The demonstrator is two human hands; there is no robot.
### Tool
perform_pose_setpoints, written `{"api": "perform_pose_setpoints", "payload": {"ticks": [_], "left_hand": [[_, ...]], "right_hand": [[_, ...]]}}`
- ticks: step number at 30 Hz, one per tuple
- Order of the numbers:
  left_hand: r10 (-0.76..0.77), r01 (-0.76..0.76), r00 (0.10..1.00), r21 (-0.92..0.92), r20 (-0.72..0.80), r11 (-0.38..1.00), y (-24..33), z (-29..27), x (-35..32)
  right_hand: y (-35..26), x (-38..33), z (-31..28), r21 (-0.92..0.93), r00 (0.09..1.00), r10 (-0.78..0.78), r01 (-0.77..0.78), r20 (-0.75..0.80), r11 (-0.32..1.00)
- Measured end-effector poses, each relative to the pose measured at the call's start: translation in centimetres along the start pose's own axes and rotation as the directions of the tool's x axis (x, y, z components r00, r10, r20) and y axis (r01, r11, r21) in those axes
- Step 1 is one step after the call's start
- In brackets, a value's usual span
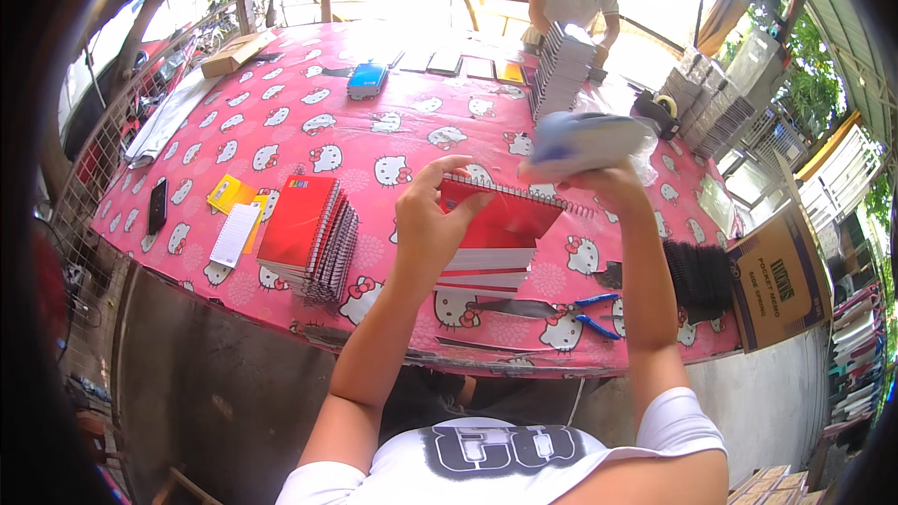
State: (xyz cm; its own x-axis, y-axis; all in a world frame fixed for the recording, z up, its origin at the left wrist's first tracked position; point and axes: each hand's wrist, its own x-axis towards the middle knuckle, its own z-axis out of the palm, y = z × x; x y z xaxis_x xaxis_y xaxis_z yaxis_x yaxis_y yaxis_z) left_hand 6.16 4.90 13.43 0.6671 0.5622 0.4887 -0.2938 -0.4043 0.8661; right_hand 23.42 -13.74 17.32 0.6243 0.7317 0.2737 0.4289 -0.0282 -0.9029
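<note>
My left hand [432, 220] pinches the top edge of a red notebook [510, 220], thumb in front and fingers behind. A wire spiral runs along that edge, and its loose end sticks out past the right corner. Under it lie several more red-covered pads [486, 279]. My right hand [608, 182] is closed round a grey and blue object [585, 143], smeared by motion, its kind unclear, held just above the spiral's right end. To the left stands a stack of red spiral notebooks [297, 224]. Cutting pliers with blue handles [599, 316] lie near the table's front edge.
On the pink patterned table [374, 136] are a phone [157, 206], yellow notepads [234, 196], a blue notebook pile [368, 81] and a tall notebook stack [561, 70]. Black spirals [697, 276] and a cardboard box [781, 281] sit at right. A person [572, 0] stands across the table.
</note>
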Motion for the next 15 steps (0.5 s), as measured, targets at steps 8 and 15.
{"api": "perform_pose_setpoints", "payload": {"ticks": [8,15], "left_hand": [[-0.243,0.261,0.965,-0.362,0.097,0.895,-1.6,-1.3,-0.1],[-0.236,0.282,0.959,-0.638,0.159,0.717,-1.8,-0.9,0.4]], "right_hand": [[0.1,1.7,1.2,-0.133,1.000,0.013,-0.010,0.021,0.991],[10.9,-5.8,-2.3,-0.711,0.818,0.152,-0.561,-0.554,0.425]]}}
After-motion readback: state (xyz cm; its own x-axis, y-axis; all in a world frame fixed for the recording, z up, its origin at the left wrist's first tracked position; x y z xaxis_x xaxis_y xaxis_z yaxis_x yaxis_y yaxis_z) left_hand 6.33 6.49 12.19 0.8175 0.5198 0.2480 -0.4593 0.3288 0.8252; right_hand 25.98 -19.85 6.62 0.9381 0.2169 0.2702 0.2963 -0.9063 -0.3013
